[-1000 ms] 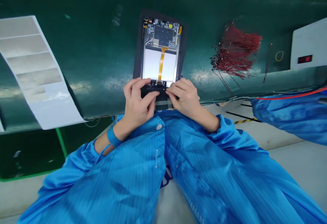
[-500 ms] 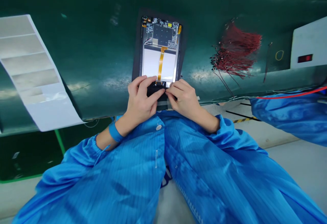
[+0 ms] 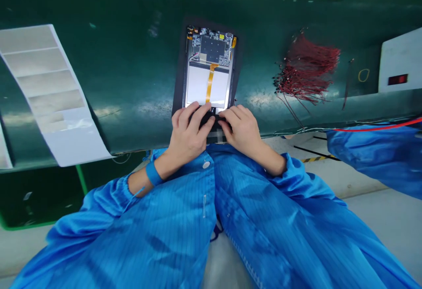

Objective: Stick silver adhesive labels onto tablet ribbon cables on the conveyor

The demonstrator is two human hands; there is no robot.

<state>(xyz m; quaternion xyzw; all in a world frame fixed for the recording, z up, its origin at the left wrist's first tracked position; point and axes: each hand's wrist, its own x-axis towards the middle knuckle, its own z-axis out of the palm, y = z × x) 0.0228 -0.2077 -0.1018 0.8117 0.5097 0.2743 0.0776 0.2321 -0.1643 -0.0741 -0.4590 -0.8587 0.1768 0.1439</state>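
Observation:
An opened tablet [image 3: 208, 73] lies back-up on a dark mat on the green bench, its circuit board at the far end and an orange flex cable [image 3: 209, 87] running down the white battery. My left hand [image 3: 188, 134] and my right hand [image 3: 240, 128] meet at the tablet's near end. Their fingers are curled and press on a small black part [image 3: 209, 118] there. Both arms wear blue sleeves, and a blue strap circles my left wrist [image 3: 153, 173].
A bundle of red wires [image 3: 306, 71] lies to the right on the bench. A white strip of labels [image 3: 49, 91] hangs over the bench edge at left. A white box with a red display [image 3: 397, 67] stands far right, and another person's blue sleeve [image 3: 376, 152] shows below it.
My fingers have crept up the tablet's near end and closed in over the black part, hiding more of it. The view has shifted slightly.

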